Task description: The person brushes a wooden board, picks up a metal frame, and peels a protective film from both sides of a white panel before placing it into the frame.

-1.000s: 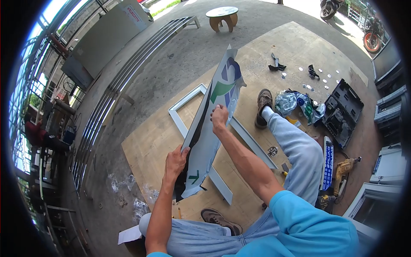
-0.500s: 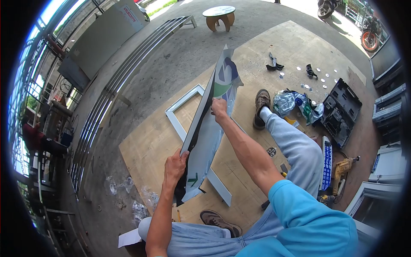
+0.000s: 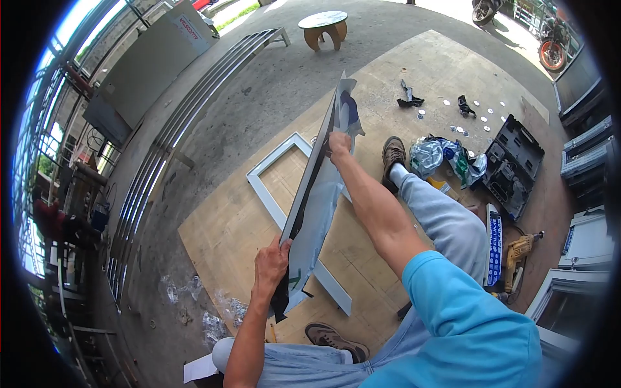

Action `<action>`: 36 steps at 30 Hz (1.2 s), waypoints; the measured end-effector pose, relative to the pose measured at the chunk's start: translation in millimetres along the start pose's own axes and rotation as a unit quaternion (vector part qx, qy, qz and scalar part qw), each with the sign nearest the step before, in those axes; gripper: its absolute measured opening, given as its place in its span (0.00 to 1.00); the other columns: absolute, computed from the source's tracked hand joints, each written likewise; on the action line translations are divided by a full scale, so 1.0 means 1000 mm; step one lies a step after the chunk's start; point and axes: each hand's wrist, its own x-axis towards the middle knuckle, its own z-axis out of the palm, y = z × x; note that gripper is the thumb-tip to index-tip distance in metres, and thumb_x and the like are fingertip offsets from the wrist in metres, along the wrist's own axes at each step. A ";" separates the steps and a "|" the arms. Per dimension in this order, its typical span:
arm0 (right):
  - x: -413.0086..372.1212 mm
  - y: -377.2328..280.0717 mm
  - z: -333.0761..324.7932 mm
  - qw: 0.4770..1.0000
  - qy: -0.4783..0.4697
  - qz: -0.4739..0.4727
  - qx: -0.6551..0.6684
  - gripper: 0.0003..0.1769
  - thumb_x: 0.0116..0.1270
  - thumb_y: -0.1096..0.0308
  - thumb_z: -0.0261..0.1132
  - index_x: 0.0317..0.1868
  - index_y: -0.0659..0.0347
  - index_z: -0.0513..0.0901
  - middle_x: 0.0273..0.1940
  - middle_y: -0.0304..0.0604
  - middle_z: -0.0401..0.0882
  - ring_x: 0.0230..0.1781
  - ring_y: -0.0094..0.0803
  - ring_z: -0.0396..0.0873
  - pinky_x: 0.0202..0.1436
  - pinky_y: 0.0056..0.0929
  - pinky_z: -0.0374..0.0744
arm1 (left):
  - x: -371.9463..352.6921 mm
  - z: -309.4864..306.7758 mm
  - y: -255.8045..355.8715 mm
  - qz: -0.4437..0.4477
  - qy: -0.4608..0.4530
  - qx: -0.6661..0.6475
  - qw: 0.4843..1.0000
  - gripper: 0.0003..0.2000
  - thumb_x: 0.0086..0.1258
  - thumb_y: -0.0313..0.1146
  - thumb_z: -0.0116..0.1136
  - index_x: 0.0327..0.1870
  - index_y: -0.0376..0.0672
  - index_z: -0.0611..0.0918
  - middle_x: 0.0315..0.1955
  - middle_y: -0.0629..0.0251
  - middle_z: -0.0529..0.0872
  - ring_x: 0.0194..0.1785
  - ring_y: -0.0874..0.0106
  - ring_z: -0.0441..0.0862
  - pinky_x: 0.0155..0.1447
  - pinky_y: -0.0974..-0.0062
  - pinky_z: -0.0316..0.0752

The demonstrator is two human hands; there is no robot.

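Note:
A long thin panel is held up on edge in front of me, with a dark side and a pale printed plastic film on the side facing right. The film's border sticks out loose and ragged at the top. My left hand is closed around the panel's lower left edge. Higher up, my right hand is closed on the film-covered side, close to the dark edge. Behind the panel, a white frame lies on the plywood sheet, partly hidden by it.
On the right lie crumpled plastic wrapping, an open black tool case, a yellow power drill and a blue-lettered box. A metal bench runs along the left. A round-topped stool stands at the back.
The panel has turned more edge-on, so less of its printed film shows. My right hand has shifted slightly up and right with it; my left hand keeps its hold at the lower edge.

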 end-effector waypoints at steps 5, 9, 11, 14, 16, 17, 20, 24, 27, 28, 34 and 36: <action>0.033 -0.034 0.002 0.999 -0.036 0.026 0.018 0.12 0.60 0.69 0.56 0.43 0.63 0.79 0.39 0.49 0.80 0.38 0.41 0.80 0.44 0.46 0.77 | -0.001 0.000 -0.006 0.004 -0.001 0.005 1.000 0.15 0.70 0.44 0.49 0.41 0.40 0.78 0.24 0.44 0.81 0.33 0.45 0.79 0.36 0.53 0.73; -0.020 -0.086 -0.012 0.983 0.046 -0.141 -0.107 0.15 0.61 0.68 0.54 0.46 0.64 0.78 0.44 0.52 0.81 0.48 0.40 0.79 0.49 0.38 0.77 | -0.005 0.002 0.000 0.003 -0.002 0.020 1.000 0.15 0.71 0.44 0.49 0.40 0.40 0.77 0.24 0.44 0.81 0.32 0.44 0.79 0.35 0.52 0.73; -0.003 -0.087 -0.007 0.985 0.005 -0.111 -0.136 0.19 0.60 0.67 0.55 0.48 0.70 0.78 0.52 0.60 0.76 0.54 0.49 0.76 0.56 0.38 0.74 | -0.003 0.003 -0.005 0.002 -0.003 0.009 1.000 0.15 0.71 0.45 0.49 0.40 0.40 0.77 0.23 0.43 0.80 0.32 0.44 0.79 0.34 0.53 0.72; 0.071 -0.042 0.001 0.996 -0.057 -0.044 -0.055 0.19 0.59 0.68 0.54 0.48 0.70 0.78 0.52 0.60 0.76 0.53 0.48 0.77 0.54 0.37 0.75 | -0.004 -0.003 0.003 0.011 -0.005 0.003 1.000 0.15 0.71 0.45 0.48 0.39 0.40 0.77 0.22 0.44 0.80 0.31 0.45 0.79 0.34 0.53 0.72; 0.055 -0.062 -0.018 0.994 -0.112 0.016 -0.001 0.19 0.59 0.68 0.54 0.48 0.70 0.78 0.51 0.60 0.77 0.52 0.48 0.77 0.53 0.37 0.76 | -0.005 0.000 0.002 0.007 -0.008 0.008 1.000 0.15 0.71 0.44 0.48 0.39 0.40 0.77 0.22 0.44 0.80 0.31 0.45 0.79 0.33 0.54 0.72; 0.042 -0.078 -0.027 0.981 -0.169 0.076 0.054 0.19 0.59 0.67 0.54 0.47 0.70 0.78 0.50 0.59 0.77 0.51 0.47 0.78 0.52 0.37 0.77 | -0.005 0.000 0.001 0.002 -0.010 0.013 1.000 0.15 0.71 0.44 0.48 0.39 0.40 0.77 0.22 0.44 0.80 0.30 0.45 0.79 0.32 0.54 0.72; 0.049 -0.116 -0.048 0.903 0.047 -0.260 -0.339 0.23 0.57 0.69 0.54 0.54 0.64 0.74 0.47 0.56 0.77 0.45 0.49 0.80 0.51 0.41 0.78 | -0.003 -0.004 0.002 -0.003 -0.017 0.010 1.000 0.15 0.71 0.44 0.48 0.40 0.40 0.77 0.21 0.45 0.80 0.29 0.46 0.79 0.31 0.55 0.72; 0.057 -0.150 -0.046 0.785 0.047 -0.407 -0.464 0.27 0.56 0.69 0.56 0.59 0.56 0.72 0.54 0.55 0.72 0.55 0.48 0.73 0.58 0.40 0.72 | -0.006 0.001 0.004 -0.007 -0.024 0.005 1.000 0.14 0.71 0.44 0.49 0.40 0.41 0.77 0.20 0.46 0.79 0.27 0.47 0.79 0.30 0.56 0.72; 0.075 -0.152 -0.036 0.671 0.073 -0.540 -0.504 0.22 0.56 0.70 0.56 0.54 0.56 0.76 0.48 0.53 0.76 0.52 0.46 0.75 0.55 0.39 0.74 | -0.005 -0.001 0.006 0.011 -0.013 0.014 1.000 0.16 0.71 0.43 0.51 0.39 0.36 0.77 0.18 0.46 0.77 0.25 0.48 0.78 0.27 0.61 0.70; 0.082 -0.148 -0.035 0.616 0.070 -0.573 -0.536 0.19 0.56 0.71 0.56 0.50 0.56 0.77 0.45 0.52 0.77 0.49 0.45 0.76 0.52 0.39 0.75 | -0.004 -0.002 0.007 0.004 -0.011 0.014 1.000 0.15 0.71 0.42 0.51 0.38 0.35 0.77 0.17 0.46 0.77 0.24 0.49 0.78 0.27 0.61 0.70; 0.104 -0.088 -0.051 0.545 0.047 -0.675 -0.494 0.11 0.59 0.71 0.55 0.41 0.58 0.80 0.40 0.46 0.79 0.47 0.40 0.76 0.46 0.38 0.76 | -0.006 -0.001 0.007 -0.011 -0.023 0.013 1.000 0.12 0.71 0.41 0.49 0.41 0.41 0.77 0.17 0.50 0.78 0.24 0.50 0.78 0.27 0.60 0.70; 0.130 -0.046 -0.072 0.525 -0.050 -0.648 -0.549 0.12 0.59 0.70 0.55 0.43 0.56 0.79 0.42 0.44 0.79 0.44 0.40 0.77 0.44 0.39 0.76 | -0.004 -0.002 0.011 -0.007 -0.028 0.006 1.000 0.12 0.71 0.41 0.49 0.42 0.41 0.77 0.17 0.50 0.78 0.24 0.50 0.78 0.27 0.59 0.70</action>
